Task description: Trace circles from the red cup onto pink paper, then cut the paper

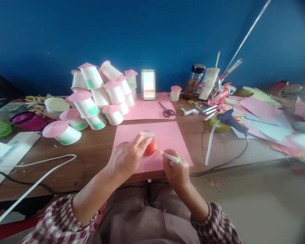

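Note:
A red paper cup (149,148) with a yellow mark stands on a pink sheet (169,135) at the front of the table. Fingers of my left hand (128,154) are closed round the cup's left side and rim. To its right, my right hand (177,171) grips a white marker (170,156) with a green end, its tip beside the lower right of the cup. Behind lies a second pink sheet (139,110), with dark scissors (167,110) on its right part.
White cups with pink cone tops (82,103) are piled at the left. A glue gun (232,121), loose markers (210,110), a jar (194,81) and coloured paper (261,108) lie or stand right. A white cable (40,183) and power strip (14,159) occupy the left front.

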`<act>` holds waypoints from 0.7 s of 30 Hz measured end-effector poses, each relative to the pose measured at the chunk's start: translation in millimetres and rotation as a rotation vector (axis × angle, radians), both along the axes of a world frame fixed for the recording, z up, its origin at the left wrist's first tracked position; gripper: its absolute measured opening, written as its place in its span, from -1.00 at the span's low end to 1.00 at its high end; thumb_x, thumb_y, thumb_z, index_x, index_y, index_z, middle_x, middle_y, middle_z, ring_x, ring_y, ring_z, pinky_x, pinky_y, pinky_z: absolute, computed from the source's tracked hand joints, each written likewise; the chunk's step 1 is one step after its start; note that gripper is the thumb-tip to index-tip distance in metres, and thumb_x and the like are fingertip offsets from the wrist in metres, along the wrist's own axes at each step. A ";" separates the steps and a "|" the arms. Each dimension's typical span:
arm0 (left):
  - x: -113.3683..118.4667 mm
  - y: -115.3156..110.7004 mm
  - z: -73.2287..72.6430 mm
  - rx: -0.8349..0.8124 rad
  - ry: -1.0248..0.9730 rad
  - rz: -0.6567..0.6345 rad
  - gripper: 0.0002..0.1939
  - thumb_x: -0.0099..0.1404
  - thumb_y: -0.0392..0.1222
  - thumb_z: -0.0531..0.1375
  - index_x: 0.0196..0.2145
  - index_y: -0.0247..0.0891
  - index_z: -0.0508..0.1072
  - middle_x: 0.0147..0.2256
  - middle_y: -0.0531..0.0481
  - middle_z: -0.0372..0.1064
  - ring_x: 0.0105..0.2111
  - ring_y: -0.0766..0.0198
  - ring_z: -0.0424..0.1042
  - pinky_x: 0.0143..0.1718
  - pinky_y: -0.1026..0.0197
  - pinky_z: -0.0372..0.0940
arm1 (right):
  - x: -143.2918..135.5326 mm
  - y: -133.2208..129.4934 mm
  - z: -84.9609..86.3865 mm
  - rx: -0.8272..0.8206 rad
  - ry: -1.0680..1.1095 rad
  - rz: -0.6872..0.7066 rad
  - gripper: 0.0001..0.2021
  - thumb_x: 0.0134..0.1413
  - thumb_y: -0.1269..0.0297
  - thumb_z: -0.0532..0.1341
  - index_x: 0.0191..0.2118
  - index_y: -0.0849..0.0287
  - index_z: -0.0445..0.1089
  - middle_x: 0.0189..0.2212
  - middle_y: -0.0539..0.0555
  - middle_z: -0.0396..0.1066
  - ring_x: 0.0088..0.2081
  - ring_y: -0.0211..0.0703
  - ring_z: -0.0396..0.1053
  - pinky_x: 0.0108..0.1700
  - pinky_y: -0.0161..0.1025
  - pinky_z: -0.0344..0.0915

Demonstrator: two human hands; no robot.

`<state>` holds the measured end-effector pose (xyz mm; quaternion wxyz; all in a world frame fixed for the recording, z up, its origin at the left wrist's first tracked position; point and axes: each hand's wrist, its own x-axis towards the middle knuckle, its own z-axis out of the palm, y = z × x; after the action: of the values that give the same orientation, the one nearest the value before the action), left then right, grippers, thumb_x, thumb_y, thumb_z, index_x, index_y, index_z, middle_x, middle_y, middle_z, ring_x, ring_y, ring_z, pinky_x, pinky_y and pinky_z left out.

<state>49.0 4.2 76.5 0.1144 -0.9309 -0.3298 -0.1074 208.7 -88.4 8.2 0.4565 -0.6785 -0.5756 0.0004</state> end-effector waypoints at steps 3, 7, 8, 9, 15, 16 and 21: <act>-0.7 -0.4 -0.5 -0.006 0.000 0.014 -0.52 0.28 -0.36 -0.02 0.13 -0.12 0.22 -0.01 0.07 0.37 -0.50 0.27 0.46 -0.60 0.18 0.28 | -0.1 -1.8 1.2 -0.012 0.015 0.005 -0.87 0.21 0.30 0.11 -0.30 0.17 0.39 -0.43 0.06 0.46 -0.42 -0.17 0.41 -0.33 -0.31 0.29; -1.4 -0.1 -0.7 -0.016 -0.011 0.013 -0.53 0.28 -0.34 -0.01 0.13 -0.10 0.22 -0.03 0.06 0.37 -0.51 0.28 0.46 -0.62 0.18 0.27 | -1.2 -3.5 4.6 -0.033 0.038 0.027 -0.85 0.21 0.30 0.10 -0.33 0.17 0.39 -0.47 0.03 0.44 -0.48 -0.22 0.39 -0.37 -0.34 0.28; -1.5 0.1 -0.7 -0.013 -0.013 0.011 -0.54 0.28 -0.34 0.00 0.13 -0.10 0.23 -0.03 0.06 0.38 -0.52 0.28 0.45 -0.62 0.18 0.27 | -1.7 -3.7 5.3 -0.039 0.043 0.034 -0.85 0.20 0.31 0.10 -0.34 0.17 0.39 -0.49 0.02 0.44 -0.49 -0.22 0.38 -0.38 -0.35 0.28; -1.6 0.2 -0.8 -0.008 -0.014 0.010 -0.53 0.28 -0.35 0.00 0.13 -0.11 0.23 -0.03 0.06 0.38 -0.52 0.28 0.45 -0.62 0.19 0.26 | -2.2 -3.8 5.8 -0.044 0.050 0.041 -0.85 0.20 0.31 0.11 -0.34 0.17 0.39 -0.50 0.01 0.44 -0.51 -0.23 0.38 -0.40 -0.35 0.27; -2.3 -0.2 -2.1 0.003 -0.027 0.002 -0.51 0.25 -0.37 0.00 0.13 -0.11 0.23 -0.05 0.05 0.39 -0.53 0.29 0.44 -0.62 0.20 0.25 | -1.6 -3.4 7.3 -0.025 0.111 0.022 -0.86 0.17 0.33 0.12 -0.35 0.18 0.40 -0.52 -0.01 0.46 -0.55 -0.29 0.37 -0.46 -0.41 0.26; -2.2 0.0 -2.3 0.001 -0.027 0.000 -0.50 0.25 -0.37 0.00 0.13 -0.11 0.22 -0.04 0.05 0.38 -0.53 0.29 0.44 -0.62 0.20 0.25 | -0.9 -3.4 7.7 -0.012 0.128 -0.004 -0.86 0.17 0.34 0.11 -0.35 0.19 0.39 -0.52 -0.01 0.45 -0.55 -0.29 0.37 -0.46 -0.41 0.26; -1.4 1.3 -3.3 -0.002 -0.043 -0.011 -0.50 0.25 -0.39 -0.02 0.13 -0.13 0.22 -0.01 0.05 0.37 -0.51 0.31 0.44 -0.60 0.20 0.25 | 0.7 -3.3 10.2 0.005 0.156 -0.063 -0.87 0.15 0.35 0.12 -0.38 0.19 0.39 -0.54 -0.02 0.44 -0.56 -0.29 0.34 -0.47 -0.38 0.25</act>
<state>47.7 5.5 73.3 0.1059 -0.9304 -0.3269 -0.1276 209.4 -91.7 18.4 0.5012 -0.6933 -0.5165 0.0374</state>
